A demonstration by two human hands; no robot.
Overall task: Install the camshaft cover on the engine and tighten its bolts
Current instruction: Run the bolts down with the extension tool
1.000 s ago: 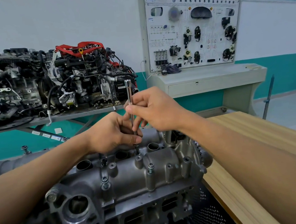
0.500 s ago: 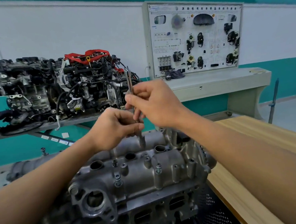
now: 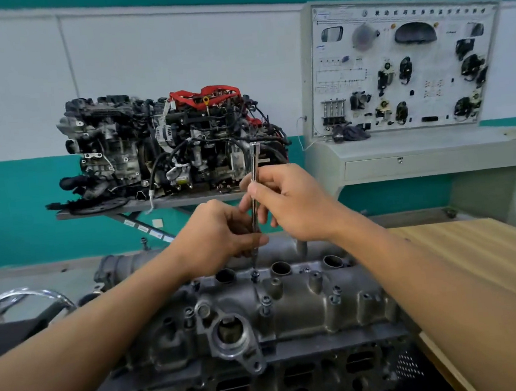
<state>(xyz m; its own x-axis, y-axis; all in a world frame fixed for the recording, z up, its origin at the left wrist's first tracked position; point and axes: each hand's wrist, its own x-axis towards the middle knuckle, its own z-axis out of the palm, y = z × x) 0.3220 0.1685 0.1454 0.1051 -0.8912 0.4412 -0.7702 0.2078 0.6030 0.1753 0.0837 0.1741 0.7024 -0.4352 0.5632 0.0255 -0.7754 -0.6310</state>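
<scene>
At the near centre, the camshaft cover [image 3: 292,305] is already sitting on the engine [image 3: 269,389], so the seating step is looking done. What is remaining, as I judge it, is the tightening. Several bolts [image 3: 265,301] are standing in their bosses with heads proud of the casting, and I cannot tell which are fully driven.

Both hands are working over the far bolt [image 3: 254,274], at the cover's far edge between two round plug wells [image 3: 281,268]. The right hand [image 3: 285,202] is pinching the upper shaft of a slim driver [image 3: 253,177] between thumb and curled fingers. The left hand [image 3: 219,230] is curling round the lower shaft, steadying it nearly upright. Its thin tip appears to be meeting the bolt head.

The cover is showing as dull grey cast metal, rough and lumpy, with cylindrical bosses and a round flanged opening [image 3: 230,333] at its near left. The driver is gleaming, thin and polished. On the right, a pale wooden bench [image 3: 477,256] is showing straight grain.
</scene>
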